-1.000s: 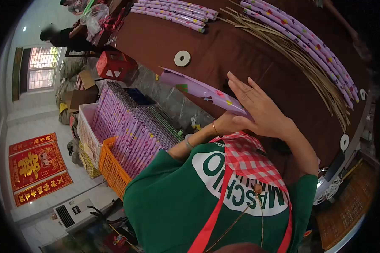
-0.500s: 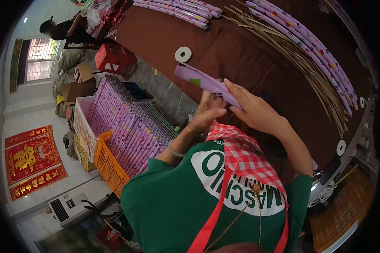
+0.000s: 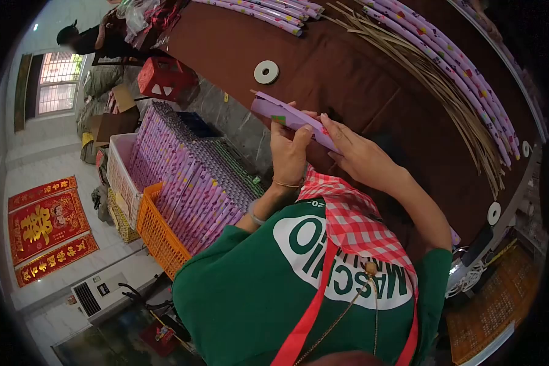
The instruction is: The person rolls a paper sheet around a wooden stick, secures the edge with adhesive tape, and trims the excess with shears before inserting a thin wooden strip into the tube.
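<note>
A purple patterned paper sheet [image 3: 265,108], partly rolled into an open tube, is held over the brown table in front of my body. A thin stick end shows at its far left tip. My left hand [image 3: 291,152] grips the paper from below, with the thumb on its near face and the fingers behind it. My right hand [image 3: 360,152] closes over the right end, fingers stretched along the paper and thumb underneath. The right end of the paper is hidden by that hand. A white tape roll [image 3: 266,72] lies just beyond the paper.
Thin brown strips [image 3: 436,88] and purple patterned rods [image 3: 451,61] lie across the table's right side. More purple rods [image 3: 256,13] lie at the far edge. At left, a white crate [image 3: 121,174] and an orange basket [image 3: 158,235] stand beside stacked rods. A person [image 3: 88,39] is at far left.
My left hand has moved up from below and now holds the paper between thumb and fingers. The right hand has shifted slightly, still on the paper's right end.
</note>
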`<state>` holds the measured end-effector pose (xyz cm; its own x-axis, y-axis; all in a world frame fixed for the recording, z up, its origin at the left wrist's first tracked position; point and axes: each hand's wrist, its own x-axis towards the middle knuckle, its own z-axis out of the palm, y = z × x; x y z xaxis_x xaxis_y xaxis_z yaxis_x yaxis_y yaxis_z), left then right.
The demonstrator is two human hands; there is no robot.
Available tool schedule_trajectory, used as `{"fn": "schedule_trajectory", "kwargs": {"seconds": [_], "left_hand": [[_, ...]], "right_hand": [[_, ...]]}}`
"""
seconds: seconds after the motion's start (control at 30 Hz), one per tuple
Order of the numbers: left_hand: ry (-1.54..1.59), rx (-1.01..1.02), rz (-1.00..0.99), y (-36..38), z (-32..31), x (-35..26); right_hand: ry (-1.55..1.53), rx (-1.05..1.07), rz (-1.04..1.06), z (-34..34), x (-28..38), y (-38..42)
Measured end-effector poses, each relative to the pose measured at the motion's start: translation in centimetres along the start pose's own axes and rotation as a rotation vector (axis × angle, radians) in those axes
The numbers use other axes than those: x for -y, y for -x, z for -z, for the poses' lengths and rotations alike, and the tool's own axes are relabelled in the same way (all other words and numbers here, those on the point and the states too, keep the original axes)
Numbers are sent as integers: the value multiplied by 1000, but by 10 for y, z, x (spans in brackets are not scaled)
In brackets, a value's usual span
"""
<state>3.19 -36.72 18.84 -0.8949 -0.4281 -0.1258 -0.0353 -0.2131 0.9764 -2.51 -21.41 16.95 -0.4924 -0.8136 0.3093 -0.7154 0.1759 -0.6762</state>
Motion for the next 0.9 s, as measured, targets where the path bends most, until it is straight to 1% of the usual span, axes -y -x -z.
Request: {"fn": "schedule_trajectory", "kwargs": {"seconds": [0.03,0.17,0.23,0.27,0.33,0.43,0.57,0.63,0.67,0.73,0.77,0.83,0.9], "left_hand": [[40,-11,-8,-1,1,0],[1,-47,-33,0,-3,-3],[6,-57,-139,1,-6,-3],[5,-63,-142,0,-5,-2],[4,-67,-181,-4,-3,1],[47,-51,-176,-3,-5,2],[83,-68,-148,0,-6,5],[-12,-66,-175,0,0,11],[-12,-66,-177,0,2,9],[206,-29,-100,-2,5,3],[206,-31,-101,-3,5,1],[325,-35,-65,-4,3,-2],[284,-52,-74,-6,3,-2]], "right_hand": [[17,-11,16,-1,1,0],[-27,24,7,2,0,-1],[-34,15,3,1,0,-1],[-36,17,9,-1,1,-1],[-43,29,-49,-3,1,1],[-22,-5,-12,-3,0,1],[-17,23,-27,2,3,-2],[-107,-38,-43,1,4,-4],[-106,-39,-41,1,4,-4],[-157,10,-66,2,4,-3],[-158,11,-65,2,4,-3],[-139,-62,21,1,4,-3],[-128,-41,12,0,4,-2]]}}
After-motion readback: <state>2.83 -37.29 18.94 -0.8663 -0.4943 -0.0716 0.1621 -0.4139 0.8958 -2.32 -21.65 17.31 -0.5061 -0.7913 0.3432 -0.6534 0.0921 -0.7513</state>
